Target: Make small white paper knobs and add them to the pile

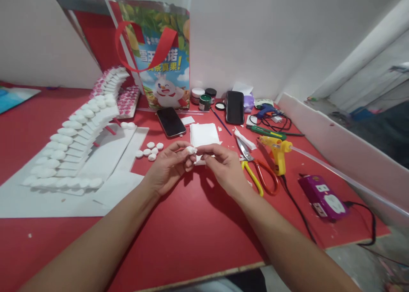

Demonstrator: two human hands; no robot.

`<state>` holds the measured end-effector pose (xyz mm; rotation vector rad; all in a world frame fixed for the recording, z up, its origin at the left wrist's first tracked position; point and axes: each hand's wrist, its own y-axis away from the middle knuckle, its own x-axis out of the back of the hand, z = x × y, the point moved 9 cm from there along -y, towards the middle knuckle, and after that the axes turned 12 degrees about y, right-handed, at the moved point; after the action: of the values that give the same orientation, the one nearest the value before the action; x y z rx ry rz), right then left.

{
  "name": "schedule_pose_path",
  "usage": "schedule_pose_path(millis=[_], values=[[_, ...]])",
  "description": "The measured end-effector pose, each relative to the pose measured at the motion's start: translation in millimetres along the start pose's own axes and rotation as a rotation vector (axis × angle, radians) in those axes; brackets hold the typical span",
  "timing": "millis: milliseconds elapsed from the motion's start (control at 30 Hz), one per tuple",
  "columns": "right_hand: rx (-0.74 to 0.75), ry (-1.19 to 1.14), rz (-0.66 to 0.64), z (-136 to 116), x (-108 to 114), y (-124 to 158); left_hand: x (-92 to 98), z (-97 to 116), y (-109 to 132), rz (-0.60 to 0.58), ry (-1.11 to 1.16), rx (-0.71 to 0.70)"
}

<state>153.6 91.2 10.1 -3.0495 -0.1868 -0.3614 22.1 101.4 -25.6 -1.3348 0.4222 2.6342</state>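
Note:
My left hand (171, 166) pinches a small white wrapped piece (191, 150) that looks like folded tissue or paper. My right hand (225, 166) reaches the same piece with its index finger. Between its thumb and fingers is a white paper strip (200, 160); whether the strip joins the piece is hard to tell. Just behind the hands lies a stack of white paper squares (205, 134). Left of my left hand sit several small white rounded pieces (151, 151) on the red table (191, 228).
A curved white stepped model (81, 138) edged with white ovals stands at left on white board. Behind are a phone (171, 122), paint jars (205, 102) and a printed bag (159, 70). Scissors (244, 149), pliers (266, 177), a yellow glue gun (277, 153) and a purple power strip (322, 198) lie right.

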Motion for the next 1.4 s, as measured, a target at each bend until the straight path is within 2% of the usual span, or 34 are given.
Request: schedule_pose_path(millis=[200, 500, 700, 867, 1100, 1400], values=[[-0.045, -0.071, -0.060, 5, -6, 1, 3.1, -1, -1, 0.005, -0.011, 0.001], [0.097, 0.163, 0.055, -9, 2, 1, 4.3, -1, -2, 0.020, -0.022, -0.032], [-0.026, 0.138, 0.124, -4, 14, 1, 8.9, -2, -5, 0.024, -0.033, -0.032], [-0.018, 0.123, 0.164, -8, 26, -2, 4.8, 0, -1, -0.017, -0.153, -0.081], [-0.045, 0.036, 0.136, -2, 21, -6, 2.2, 5, 6, -0.013, -0.385, -0.136], [-0.036, 0.087, 0.125, 0, 21, -3, -0.2, 10, 7, -0.043, -0.581, -0.224]])
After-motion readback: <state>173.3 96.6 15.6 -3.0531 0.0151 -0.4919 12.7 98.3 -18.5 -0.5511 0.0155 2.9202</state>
